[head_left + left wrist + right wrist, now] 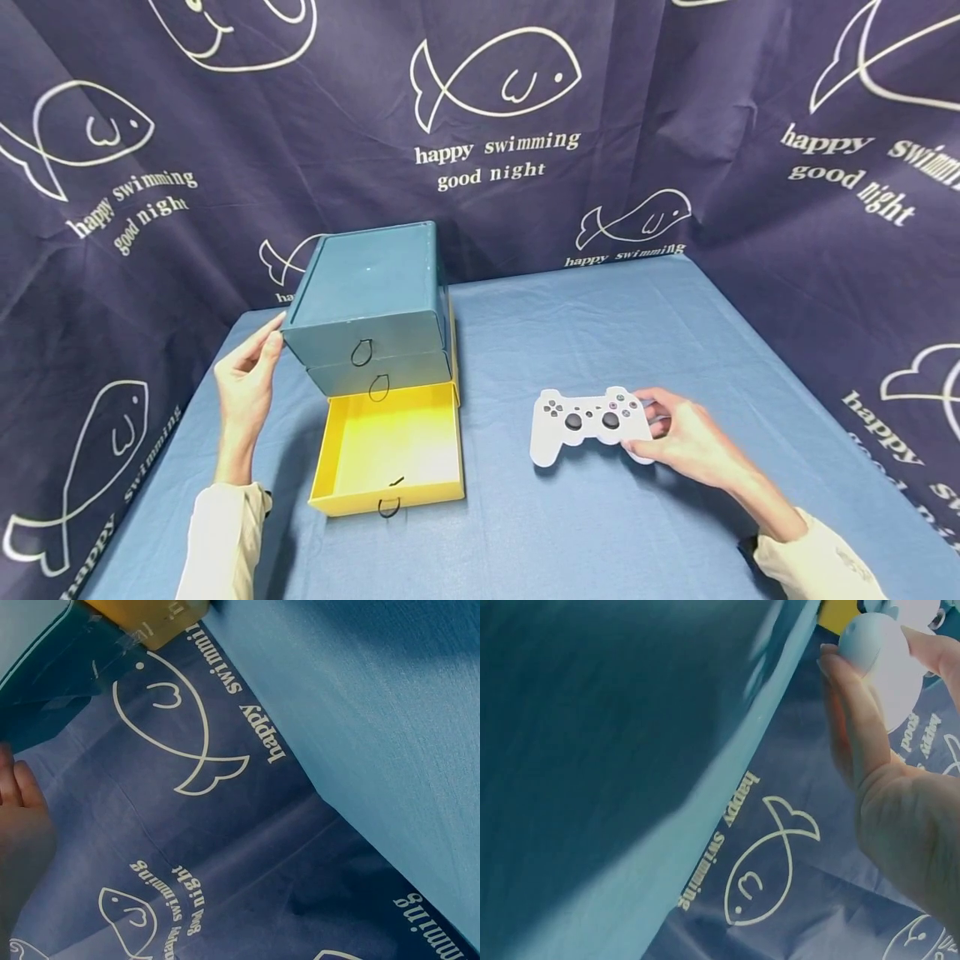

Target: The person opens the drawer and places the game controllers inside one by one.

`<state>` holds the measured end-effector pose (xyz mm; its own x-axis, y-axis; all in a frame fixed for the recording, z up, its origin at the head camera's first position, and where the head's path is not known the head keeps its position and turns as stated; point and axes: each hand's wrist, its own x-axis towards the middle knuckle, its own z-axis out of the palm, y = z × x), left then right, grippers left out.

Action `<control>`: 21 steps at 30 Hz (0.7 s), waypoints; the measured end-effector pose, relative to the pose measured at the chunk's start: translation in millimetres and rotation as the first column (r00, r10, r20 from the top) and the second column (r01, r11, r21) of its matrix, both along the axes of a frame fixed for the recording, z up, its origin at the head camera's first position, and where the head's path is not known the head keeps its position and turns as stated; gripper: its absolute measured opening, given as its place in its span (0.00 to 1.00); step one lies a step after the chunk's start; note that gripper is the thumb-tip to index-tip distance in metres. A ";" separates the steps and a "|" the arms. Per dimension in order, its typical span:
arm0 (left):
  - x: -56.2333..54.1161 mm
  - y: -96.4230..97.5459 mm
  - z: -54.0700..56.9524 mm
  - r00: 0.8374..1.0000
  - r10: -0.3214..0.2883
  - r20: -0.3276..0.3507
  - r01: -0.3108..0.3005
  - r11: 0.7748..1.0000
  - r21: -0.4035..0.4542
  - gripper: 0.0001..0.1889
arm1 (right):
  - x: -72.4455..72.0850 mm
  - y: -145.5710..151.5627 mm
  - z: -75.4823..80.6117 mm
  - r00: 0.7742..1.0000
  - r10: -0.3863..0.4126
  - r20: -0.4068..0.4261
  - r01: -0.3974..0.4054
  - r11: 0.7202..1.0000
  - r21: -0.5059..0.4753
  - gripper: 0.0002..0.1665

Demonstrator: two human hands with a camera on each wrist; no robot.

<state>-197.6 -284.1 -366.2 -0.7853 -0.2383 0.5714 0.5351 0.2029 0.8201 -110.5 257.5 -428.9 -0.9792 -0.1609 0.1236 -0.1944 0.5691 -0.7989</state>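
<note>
A white game controller (590, 421) with two black thumbsticks is held by its right-hand grip in my right hand (693, 437), over the blue cloth. In the right wrist view, thumb and fingers pinch its rounded white end (881, 671). My left hand (246, 379) touches the upper left front corner of a stacked drawer unit (367, 275), its fingers fairly straight. Two teal drawers with black loop pulls sit closed. Below them, a yellow drawer (397, 446) is pulled out toward me, its bottom bare apart from a small dark strip by the front wall.
A blue cloth (525, 350) covers the table. Dark blue curtains (495, 217) printed with white fish and lettering stand behind and along both sides. The drawer unit is at the back left, near the curtain.
</note>
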 end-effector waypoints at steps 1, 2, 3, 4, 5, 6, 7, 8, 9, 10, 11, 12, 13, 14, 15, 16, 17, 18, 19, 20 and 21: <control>-0.3 -0.1 0.0 1.000 0.001 0.001 -0.001 1.000 -0.003 0.16 | 0.0 -2.3 0.4 1.000 0.004 0.000 -0.004 1.000 -0.007 0.35; -0.5 -0.1 -0.1 1.000 0.001 0.003 -0.001 1.000 -0.004 0.16 | -0.1 -4.6 0.7 1.000 0.007 0.001 -0.007 1.000 -0.016 0.36; -0.6 -0.2 -0.1 1.000 -0.001 0.005 0.001 1.000 -0.002 0.16 | -0.3 -7.0 0.9 1.000 0.010 0.003 -0.010 1.000 -0.024 0.36; -0.8 -0.4 -0.3 1.000 -0.002 0.008 0.002 1.000 -0.001 0.16 | -0.4 -9.7 1.2 1.000 0.013 0.004 -0.013 1.000 -0.029 0.36; -0.9 -0.3 -0.3 1.000 -0.002 0.009 0.002 1.000 -0.001 0.16 | -0.6 -12.3 1.4 1.000 0.014 0.004 -0.014 0.999 -0.033 0.36; -1.0 -0.2 -0.2 1.000 -0.004 0.009 0.004 1.000 0.001 0.16 | -0.9 -14.9 1.5 1.000 0.018 0.006 -0.017 0.999 -0.039 0.36; -1.1 -0.1 -0.5 1.000 -0.003 0.010 0.003 1.000 0.001 0.16 | -1.3 -17.4 1.5 1.000 0.020 0.009 -0.019 0.999 -0.042 0.35; -1.2 -0.1 -0.6 1.000 -0.003 0.012 0.003 1.000 0.001 0.16 | -1.6 -19.9 1.5 1.000 0.022 0.008 -0.022 0.999 -0.043 0.35; -1.2 -0.1 -0.5 1.000 -0.002 0.013 0.002 1.000 0.001 0.16 | -2.0 -22.4 1.6 1.000 0.024 0.008 -0.024 0.999 -0.045 0.35; -1.2 0.0 -0.3 1.000 -0.003 0.014 0.003 1.000 0.004 0.16 | -2.1 -25.1 1.7 1.000 0.027 0.007 -0.027 0.999 -0.047 0.35; -1.1 0.1 0.0 1.000 -0.003 0.015 0.003 1.000 0.003 0.16 | -2.5 -27.5 1.8 1.000 0.029 0.009 -0.028 0.998 -0.053 0.34; -0.9 0.1 0.2 1.000 -0.003 0.018 0.003 1.000 0.003 0.16 | -2.9 -30.0 2.0 0.999 0.031 0.011 -0.030 0.998 -0.058 0.34; -0.8 0.1 0.4 1.000 -0.001 0.021 0.001 1.000 0.001 0.16 | -3.5 -32.5 2.2 0.999 0.033 0.011 -0.032 0.998 -0.060 0.35; -0.4 0.1 0.7 1.000 -0.001 0.022 0.001 1.000 0.002 0.16 | -3.9 -35.0 2.5 0.999 0.035 0.010 -0.035 0.997 -0.062 0.35; -0.1 0.0 0.9 1.000 0.000 0.022 0.000 1.000 0.001 0.16 | -4.5 -37.5 3.0 0.999 0.037 0.012 -0.036 0.997 -0.070 0.35; 0.2 0.0 1.0 1.000 0.001 0.022 -0.001 1.000 -0.001 0.16 | -5.0 -40.1 3.6 0.999 0.039 0.014 -0.038 0.997 -0.074 0.35; 0.4 -0.1 0.9 1.000 0.005 0.023 -0.005 1.000 -0.006 0.16 | -5.5 -42.5 4.1 0.999 0.043 0.013 -0.042 0.996 -0.078 0.35; 0.5 -0.3 0.7 1.000 0.008 0.023 -0.008 1.000 -0.010 0.16 | -5.8 -45.2 4.9 0.999 0.047 0.012 -0.046 0.996 -0.083 0.36; 0.6 -0.3 0.6 1.000 0.012 0.022 -0.011 1.000 -0.014 0.16 | -6.2 -47.7 5.9 0.999 0.051 0.011 -0.050 0.995 -0.087 0.36; 0.6 -0.4 0.5 1.000 0.015 0.021 -0.015 1.000 -0.017 0.16 | -6.5 -50.2 6.7 0.999 0.053 0.010 -0.052 0.995 -0.090 0.36; 0.3 -0.6 0.1 1.000 0.016 0.019 -0.016 1.000 -0.019 0.16 | -6.8 -52.6 7.5 0.998 0.055 0.009 -0.054 0.994 -0.095 0.37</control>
